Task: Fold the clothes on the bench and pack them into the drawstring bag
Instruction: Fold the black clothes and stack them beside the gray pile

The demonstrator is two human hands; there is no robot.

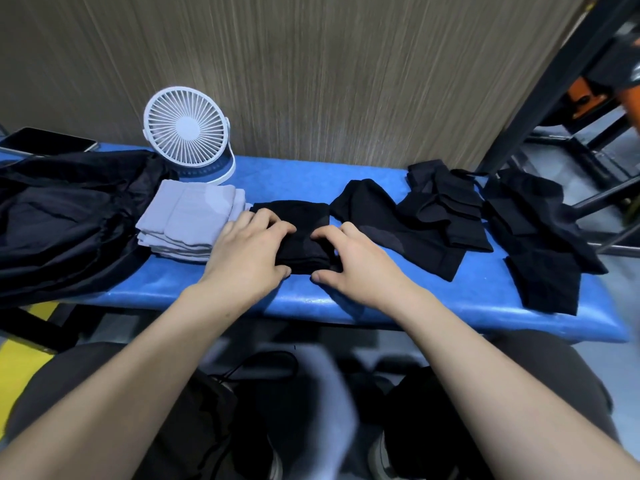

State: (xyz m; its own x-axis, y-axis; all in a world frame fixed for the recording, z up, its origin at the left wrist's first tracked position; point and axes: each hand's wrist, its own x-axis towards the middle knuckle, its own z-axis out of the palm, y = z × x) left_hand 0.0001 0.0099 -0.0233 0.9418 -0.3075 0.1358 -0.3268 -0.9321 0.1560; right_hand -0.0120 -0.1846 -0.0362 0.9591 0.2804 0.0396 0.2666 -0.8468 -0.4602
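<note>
Clothes lie along the blue table (346,306): at nine o'clock I see a dark drawstring bag (65,223), then a folded grey stack (187,223) with a white fan (188,128) behind it at eleven o'clock. At centre, my left hand (242,251) and right hand (360,265) both press flat, fingers spread, on a folded black garment (301,216), each grip apart, not clamped. Toward three o'clock lie more loose black garments (446,209), unfolded.
</note>
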